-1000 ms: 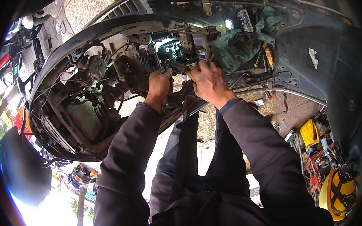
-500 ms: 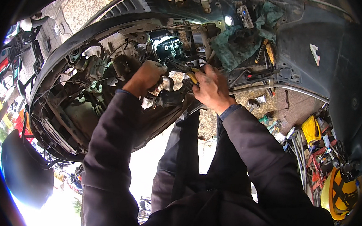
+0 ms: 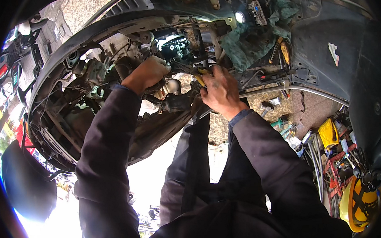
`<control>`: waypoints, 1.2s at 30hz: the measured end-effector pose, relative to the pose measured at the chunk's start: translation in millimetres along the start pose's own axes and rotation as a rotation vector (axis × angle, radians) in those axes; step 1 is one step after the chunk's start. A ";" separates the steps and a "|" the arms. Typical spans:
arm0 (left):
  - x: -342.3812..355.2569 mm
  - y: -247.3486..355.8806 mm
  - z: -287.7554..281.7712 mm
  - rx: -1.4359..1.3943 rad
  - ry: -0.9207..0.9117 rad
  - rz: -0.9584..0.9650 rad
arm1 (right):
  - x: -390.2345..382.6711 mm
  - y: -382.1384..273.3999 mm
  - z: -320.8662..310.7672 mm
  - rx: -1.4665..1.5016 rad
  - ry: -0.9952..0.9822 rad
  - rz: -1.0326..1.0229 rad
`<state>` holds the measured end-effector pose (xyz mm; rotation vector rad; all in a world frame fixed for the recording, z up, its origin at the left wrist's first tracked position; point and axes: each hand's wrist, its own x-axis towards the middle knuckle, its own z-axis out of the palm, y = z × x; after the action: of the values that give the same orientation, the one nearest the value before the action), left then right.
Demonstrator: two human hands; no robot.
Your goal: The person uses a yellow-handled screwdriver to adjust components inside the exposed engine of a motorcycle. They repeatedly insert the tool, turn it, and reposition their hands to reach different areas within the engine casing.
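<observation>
In the opened body of a scooter [image 3: 55,55], the lit engine head [image 3: 175,48] sits at the centre with a metal throat and rubber hose below it. My right hand [image 3: 220,91] is closed on yellow-handled pliers [image 3: 200,77], whose dark jaws point up-left toward the engine head. My left hand [image 3: 149,73] is closed at the lower left of the engine head, its fingertips pinching something small near the plier tips that I cannot make out.
A green rag [image 3: 249,50], lit work lamp [image 3: 239,17], small silver device [image 3: 257,13] and yellow utility knife [image 3: 284,52] lie on the right bodywork. Tools, a yellow bag [image 3: 328,133] and a yellow helmet [image 3: 357,204] are at lower right.
My left hand has moved up and left, uncovering the throat and hose below the engine head. My right hand stays on the pliers, shifted slightly.
</observation>
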<state>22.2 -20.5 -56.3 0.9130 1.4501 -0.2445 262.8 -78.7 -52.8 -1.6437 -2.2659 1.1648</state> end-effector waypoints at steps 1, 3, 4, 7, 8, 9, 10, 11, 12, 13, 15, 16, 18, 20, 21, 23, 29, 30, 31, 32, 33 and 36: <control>-2.2 -2.0 2.9 -0.017 0.032 -0.045 | -0.6 0.3 0.9 -0.014 0.005 -0.013; -6.8 -8.3 22.4 -0.047 0.192 0.000 | -0.1 1.5 3.1 -0.038 0.017 -0.028; -7.5 -11.9 24.4 -0.154 0.210 0.008 | 0.4 2.4 4.1 -0.052 0.020 -0.031; -6.4 -17.5 34.9 -0.269 0.271 -0.031 | 0.6 5.6 6.4 -0.083 0.019 -0.050; -6.1 -17.5 40.4 -0.307 0.276 -0.027 | 0.7 7.0 7.0 -0.087 0.023 -0.059; -6.3 -16.6 46.2 -0.334 0.333 -0.028 | 1.8 8.2 7.6 -0.089 0.025 -0.063; -7.4 -15.0 52.1 -0.363 0.360 -0.038 | 1.9 9.3 7.9 -0.082 0.033 -0.073; -9.1 -13.8 56.0 -0.473 0.346 -0.070 | 2.1 10.5 8.1 -0.075 0.031 -0.076; -10.1 -12.3 58.0 -0.533 0.361 -0.055 | 2.6 11.9 8.1 -0.068 0.023 -0.075; -11.6 -11.4 60.4 -0.603 0.336 -0.053 | 2.9 13.3 8.4 -0.076 0.028 -0.089; -14.2 -10.9 61.0 -0.676 0.285 -0.100 | 4.8 16.5 9.1 -0.087 0.023 -0.110; -14.9 -11.0 60.6 -0.714 0.278 -0.116 | 5.4 18.0 9.3 -0.079 0.029 -0.124; -14.7 -11.5 59.9 -0.697 0.281 -0.083 | 7.6 22.1 9.5 -0.066 0.050 -0.153; -13.6 -11.9 60.4 -0.689 0.293 -0.070 | 9.1 25.7 10.4 -0.090 0.046 -0.173; -12.8 -11.8 61.5 -0.688 0.294 -0.073 | 9.8 27.2 11.0 -0.102 0.034 -0.178; -12.4 -11.6 64.0 -0.711 0.303 -0.069 | 11.1 29.8 12.6 -0.083 0.058 -0.189; -14.1 -11.1 67.6 -0.757 0.313 -0.075 | 16.2 33.9 15.0 -0.107 0.066 -0.238; -13.9 -11.0 66.9 -0.752 0.311 -0.062 | 18.6 34.5 14.8 -0.120 0.068 -0.252; -13.6 -10.9 66.4 -0.750 0.311 -0.037 | 19.7 34.5 14.7 -0.138 0.063 -0.262; -13.7 -11.0 66.6 -0.748 0.304 -0.051 | 20.2 34.1 14.8 -0.155 0.052 -0.268; -13.5 -10.9 66.6 -0.747 0.302 -0.060 | 20.9 33.7 14.8 -0.175 0.030 -0.264; -13.3 -10.7 66.7 -0.726 0.310 -0.059 | 20.2 29.1 16.8 -0.149 -0.011 -0.221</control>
<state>62.4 -76.4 -57.3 0.3174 1.6780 0.3841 268.4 -66.6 -89.7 -1.3882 -2.5184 0.9782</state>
